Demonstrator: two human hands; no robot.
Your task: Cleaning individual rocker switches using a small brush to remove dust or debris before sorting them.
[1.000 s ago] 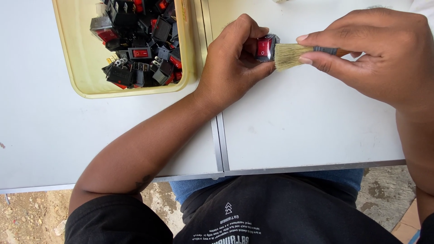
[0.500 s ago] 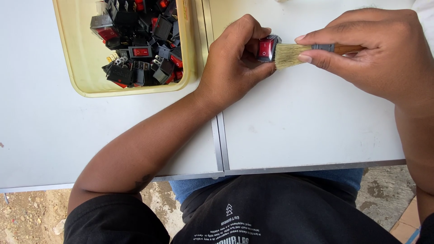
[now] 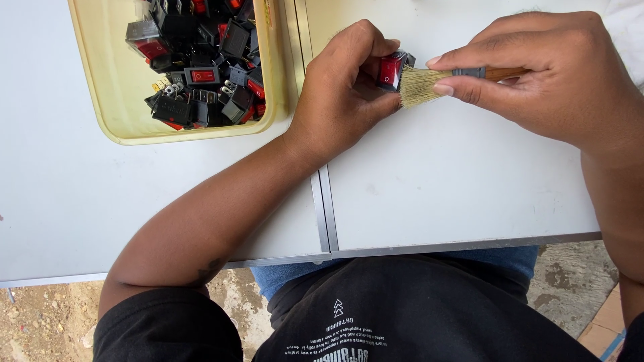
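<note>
Fingers [image 3: 362, 50] pinching red switch [image 3: 390, 70], brush [image 3: 429, 83] touching

No packages, signs or screens show. The nearest thing to a label is the small white print with a little tree mark on the black shirt [image 3: 349, 322] at the bottom edge, upside down to the camera and seemingly several short lines.

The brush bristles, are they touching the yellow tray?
No, the brush bristles touch the red rocker switch in the left hand, away from the yellow tray.
</note>
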